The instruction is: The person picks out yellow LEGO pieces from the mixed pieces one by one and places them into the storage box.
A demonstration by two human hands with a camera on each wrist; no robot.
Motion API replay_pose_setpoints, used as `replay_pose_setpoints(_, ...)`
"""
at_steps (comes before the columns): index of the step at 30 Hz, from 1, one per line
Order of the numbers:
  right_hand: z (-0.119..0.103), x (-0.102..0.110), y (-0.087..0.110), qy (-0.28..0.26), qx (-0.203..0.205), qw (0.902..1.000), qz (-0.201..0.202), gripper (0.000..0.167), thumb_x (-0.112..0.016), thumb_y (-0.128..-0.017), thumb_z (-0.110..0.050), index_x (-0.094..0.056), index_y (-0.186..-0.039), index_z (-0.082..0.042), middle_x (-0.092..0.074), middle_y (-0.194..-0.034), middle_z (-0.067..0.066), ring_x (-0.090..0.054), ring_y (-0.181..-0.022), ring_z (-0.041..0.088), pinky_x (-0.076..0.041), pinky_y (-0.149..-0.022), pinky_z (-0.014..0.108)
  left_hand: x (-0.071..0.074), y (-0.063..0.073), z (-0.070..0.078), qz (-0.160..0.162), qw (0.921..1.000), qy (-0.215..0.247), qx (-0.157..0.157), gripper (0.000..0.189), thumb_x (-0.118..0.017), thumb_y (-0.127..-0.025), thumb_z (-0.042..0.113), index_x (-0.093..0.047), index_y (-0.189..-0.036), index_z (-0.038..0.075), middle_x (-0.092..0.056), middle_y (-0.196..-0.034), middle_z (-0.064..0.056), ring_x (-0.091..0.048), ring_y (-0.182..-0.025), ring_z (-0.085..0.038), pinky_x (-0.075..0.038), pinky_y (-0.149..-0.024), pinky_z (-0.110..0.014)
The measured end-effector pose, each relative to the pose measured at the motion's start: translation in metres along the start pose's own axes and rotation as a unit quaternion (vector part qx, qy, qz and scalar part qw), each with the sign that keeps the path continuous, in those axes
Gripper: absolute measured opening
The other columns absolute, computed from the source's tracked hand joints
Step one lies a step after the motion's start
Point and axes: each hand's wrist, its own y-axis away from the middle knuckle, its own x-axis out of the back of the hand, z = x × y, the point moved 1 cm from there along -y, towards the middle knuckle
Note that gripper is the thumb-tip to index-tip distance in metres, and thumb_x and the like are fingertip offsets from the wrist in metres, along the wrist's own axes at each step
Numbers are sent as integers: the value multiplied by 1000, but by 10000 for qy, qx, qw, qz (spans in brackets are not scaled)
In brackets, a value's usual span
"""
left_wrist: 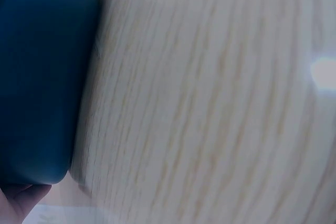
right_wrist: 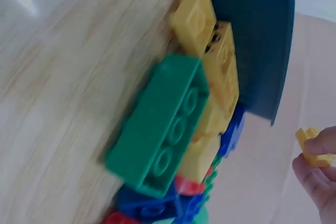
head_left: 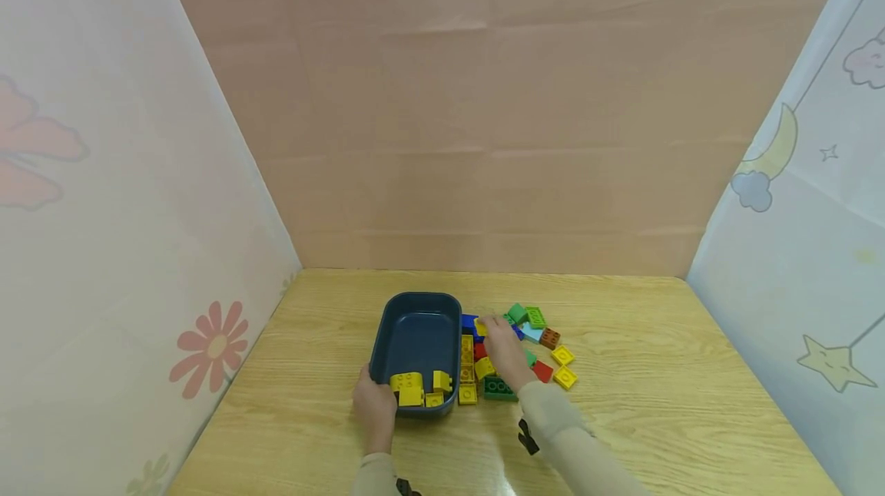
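Note:
A dark blue bin (head_left: 418, 342) stands on the table with several yellow bricks (head_left: 408, 388) at its near end. At the bin's near left corner, my left hand (head_left: 374, 408) grips the rim; only a few of its fingertips (left_wrist: 31, 198) show in the left wrist view. To the right of the bin, my right hand (head_left: 506, 350) pinches a small yellow brick (right_wrist: 310, 148) between thumb and fingers, above the pile. Below it lie a green brick (right_wrist: 157, 124) with its hollow side showing and yellow bricks (right_wrist: 223, 66) lined up along the bin's wall.
Further right in the loose pile are a brown brick (head_left: 550, 338), a light blue brick (head_left: 531, 332), a red brick (head_left: 542, 371) and a yellow brick (head_left: 565, 378). The wooden table (head_left: 643, 373) meets a brown backdrop (head_left: 484, 173), with patterned white panels either side.

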Motion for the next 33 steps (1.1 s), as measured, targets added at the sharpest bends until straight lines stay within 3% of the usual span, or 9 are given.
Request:
replay_pose_setpoints(5,-18,-7,-7,-150,67,9998,-70,33,-62,-74,11,-56,-105,-1,-56,-107,17,-58,-90,29,-50,-67,32,-1,-1,-2,-50,10000,31,76,42,-46,-74,-14,-51,-116,-11,-55,-110,-29,-53,-98,-42,-43,-78,-51)
replay_pose_setpoints(11,-37,-22,-15,-159,220,9991,-329,32,-67,-75,1,-55,-103,-5,-59,-100,14,-59,-83,25,-50,-65,30,-2,-1,-1,-103,9998,50,161,43,-46,-75,-14,-50,-117,-11,-54,-111,-29,-52,-99,-42,-43,-79,-51)
replay_pose_setpoints(19,-43,-43,-14,-234,4,9930,-1160,29,-67,-78,-7,-55,-103,-5,-62,-93,9,-56,-74,18,-49,-62,25,-3,0,-1,-42,9999,68,95,42,-46,-75,-14,-51,-116,-12,-54,-111,-29,-53,-99,-42,-43,-79,-51)
replay_pose_setpoints(24,-44,-52,-14,72,-8,9871,-1600,27,-69,-77,-11,-57,-100,-7,-61,-85,5,-54,-71,15,-48,-63,24,-4,-1,-1,-4,10000,57,39,42,-47,-74,-14,-51,-116,-12,-54,-110,-29,-53,-98,-42,-44,-77,-51)
replay_pose_setpoints(33,-50,-64,-12,754,601,9792,-1784,23,-73,-73,-17,-65,-92,-8,-60,-83,3,-49,-73,16,-47,-66,24,-4,0,-1,75,9999,64,-40,40,-49,-73,-15,-51,-113,-13,-56,-106,-30,-56,-93,-41,-45,-74,-50)
